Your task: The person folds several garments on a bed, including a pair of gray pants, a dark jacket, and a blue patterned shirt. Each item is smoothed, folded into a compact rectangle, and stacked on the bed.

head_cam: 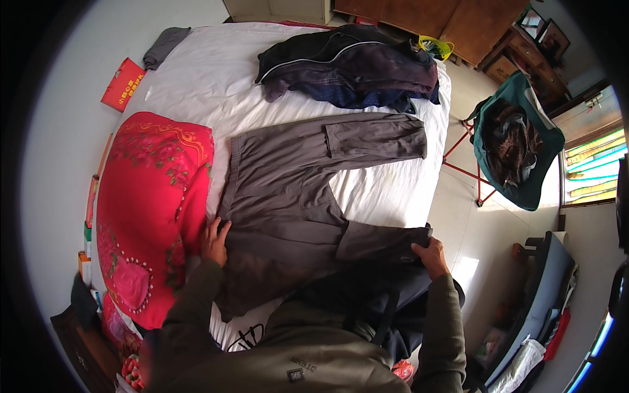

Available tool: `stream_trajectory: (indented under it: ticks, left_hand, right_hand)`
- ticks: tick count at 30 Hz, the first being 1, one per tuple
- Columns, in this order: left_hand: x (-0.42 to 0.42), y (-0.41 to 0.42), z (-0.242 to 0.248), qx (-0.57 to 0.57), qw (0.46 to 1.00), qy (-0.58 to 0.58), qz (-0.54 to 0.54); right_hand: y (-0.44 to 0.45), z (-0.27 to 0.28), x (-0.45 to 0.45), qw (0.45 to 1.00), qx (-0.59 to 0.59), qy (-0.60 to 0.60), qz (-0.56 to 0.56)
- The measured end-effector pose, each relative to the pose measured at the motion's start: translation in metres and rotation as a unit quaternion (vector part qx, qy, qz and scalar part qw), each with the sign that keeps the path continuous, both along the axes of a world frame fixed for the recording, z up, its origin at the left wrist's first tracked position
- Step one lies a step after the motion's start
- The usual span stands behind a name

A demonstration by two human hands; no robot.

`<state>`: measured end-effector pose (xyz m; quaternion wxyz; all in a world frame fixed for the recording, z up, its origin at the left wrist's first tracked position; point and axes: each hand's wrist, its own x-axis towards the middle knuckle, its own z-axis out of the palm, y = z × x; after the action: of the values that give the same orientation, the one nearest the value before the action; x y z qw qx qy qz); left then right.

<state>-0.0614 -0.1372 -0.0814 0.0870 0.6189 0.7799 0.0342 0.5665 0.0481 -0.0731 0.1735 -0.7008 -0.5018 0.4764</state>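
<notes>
A pair of grey-brown knit trousers (275, 186) is spread on the bed, with the elastic waistband at the left and both legs pointing right. Both leg ends look doubled back over themselves. My left hand (215, 243) rests on the waistband side, beside the red pillow, its fingers apart. At the end of the nearer leg, my right hand (433, 258) pinches the fabric between thumb and fingers. My dark-clad lap lies just below this leg and partly covers the bed edge.
On the white-sheeted bed (221, 69) are a red floral pillow (152, 196), dark jackets (349, 69), a folded grey cloth (166, 47) and a red bag (123, 84). Right of the bed stands a green folding chair (530, 108) heaped with clothes. A blue-grey padded board (533, 304) leans near the wall.
</notes>
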Motion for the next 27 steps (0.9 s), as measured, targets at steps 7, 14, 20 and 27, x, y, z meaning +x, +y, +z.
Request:
stream_trajectory:
  ticks: [7,14,20,27]
  left_hand:
    - [-0.031,0.022,-0.011,0.135,0.981,-0.128,0.044]
    - [-0.036,0.056,0.018,0.230,0.818,-0.476,0.228]
    - [-0.083,0.108,0.025,0.270,0.807,-0.474,0.224]
    - [-0.125,0.261,0.022,0.239,0.806,-0.471,0.266]
  right_hand:
    - [0.007,0.013,-0.004,0.959,-0.008,0.189,-0.212]
    - [0.012,0.052,-0.019,0.942,0.019,0.223,-0.249]
    - [0.046,0.104,-0.027,0.932,0.009,0.289,-0.220]
    - [0.195,0.122,-0.008,0.921,0.002,0.362,-0.146]
